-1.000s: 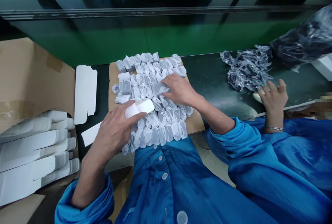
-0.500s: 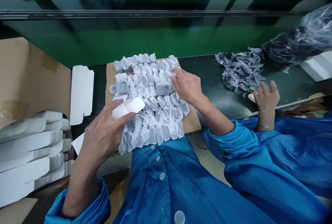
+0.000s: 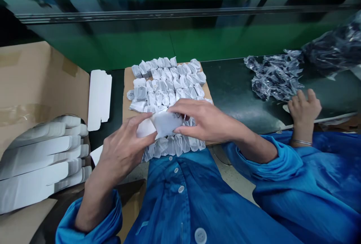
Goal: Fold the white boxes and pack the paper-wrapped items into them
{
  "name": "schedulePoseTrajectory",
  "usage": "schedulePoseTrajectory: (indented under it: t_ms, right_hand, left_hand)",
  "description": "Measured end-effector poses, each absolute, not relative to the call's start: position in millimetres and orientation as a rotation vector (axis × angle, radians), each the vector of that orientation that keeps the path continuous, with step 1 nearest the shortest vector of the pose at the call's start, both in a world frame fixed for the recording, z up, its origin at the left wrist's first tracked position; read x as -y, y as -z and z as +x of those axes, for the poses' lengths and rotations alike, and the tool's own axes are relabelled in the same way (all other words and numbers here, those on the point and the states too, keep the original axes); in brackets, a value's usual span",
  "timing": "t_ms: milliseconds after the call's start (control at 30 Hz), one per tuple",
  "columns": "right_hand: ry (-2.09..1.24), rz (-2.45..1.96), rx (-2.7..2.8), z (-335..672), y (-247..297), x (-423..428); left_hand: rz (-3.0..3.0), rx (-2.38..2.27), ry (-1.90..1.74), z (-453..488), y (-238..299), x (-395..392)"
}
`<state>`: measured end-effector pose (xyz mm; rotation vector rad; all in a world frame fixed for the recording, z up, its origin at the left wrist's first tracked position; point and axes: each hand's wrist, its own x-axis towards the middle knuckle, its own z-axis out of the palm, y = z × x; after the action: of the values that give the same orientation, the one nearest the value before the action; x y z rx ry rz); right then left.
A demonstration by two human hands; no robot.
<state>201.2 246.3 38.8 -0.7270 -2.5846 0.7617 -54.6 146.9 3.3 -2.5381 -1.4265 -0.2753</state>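
My left hand is closed around a small white carton, whose end faces right. In my right hand is a small item in a translucent white bag, pinched between thumb and fingers. The bagged item meets the carton's end; I cannot tell whether any of it is inside. Beneath both hands, rows of similar white-bagged items cover a cardboard sheet.
A brown box stands at left above stacked flat white cartons. One flattened carton lies beside it. Clear bags with dark contents are on the dark bench at right, near another person's hand.
My right hand has picked up a bagged item from the rows and brought it down and left to the carton. My left hand still holds the carton.
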Motion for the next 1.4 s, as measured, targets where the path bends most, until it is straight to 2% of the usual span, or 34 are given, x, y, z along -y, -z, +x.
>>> schedulePoseTrajectory:
  t_ms: [100,200,333,400,567,667,767,833,967,1067,1267,1333,1400]
  right_hand:
    - [-0.653,-0.697,2.879,193.4,-43.3,-241.4]
    - [-0.384,-0.643,3.036,183.0,-40.0,-240.2]
    - [0.063,-0.646,3.045,168.6,-32.9,-229.2]
    - [0.167,-0.689,2.994,166.3,-27.6,-224.5]
    - [-0.064,-0.755,2.924,171.9,-19.9,-222.7]
    - [-0.074,-0.81,2.906,171.6,-23.2,-221.7]
    - [-0.096,-0.659,2.906,169.0,-24.7,-222.2]
    - [-0.329,-0.57,2.79,169.4,-23.1,-223.9]
    - [-0.939,-0.676,2.4,174.3,-19.5,-220.8]
    - [-1.135,-0.682,2.308,171.6,-16.6,-209.6]
    - [-1.25,-0.767,2.013,154.0,-9.4,-205.1]
    - [-1.177,-0.891,1.898,171.9,-15.7,-223.3]
    - [-0.97,-1.012,1.839,214.2,-25.0,-254.8]
  left_hand:
    - [-2.587,1.329,0.296,-51.5,-6.1,-142.5]
    - [-2.624,1.266,0.278,-50.3,-7.1,-138.8]
    - [-2.563,1.251,0.274,-50.6,-6.5,-137.9]
    - [-2.549,1.255,0.279,-51.2,-5.8,-137.8]
    - [-2.564,1.283,0.288,-52.0,-5.2,-136.0]
    - [-2.558,1.282,0.302,-50.1,-5.4,-135.8]
    - [-2.548,1.226,0.318,-47.0,-5.6,-136.4]
    - [-2.51,1.193,0.408,-46.2,-5.6,-136.6]
    - [-2.429,1.148,0.604,-50.0,-1.1,-136.3]
    - [-2.398,1.119,0.635,-49.8,6.2,-136.6]
    - [-2.393,1.195,0.685,-23.0,3.3,-139.6]
    - [-2.385,1.251,0.725,-25.3,-1.9,-148.1]
    - [-2.25,1.483,0.766,-44.5,-2.1,-162.6]
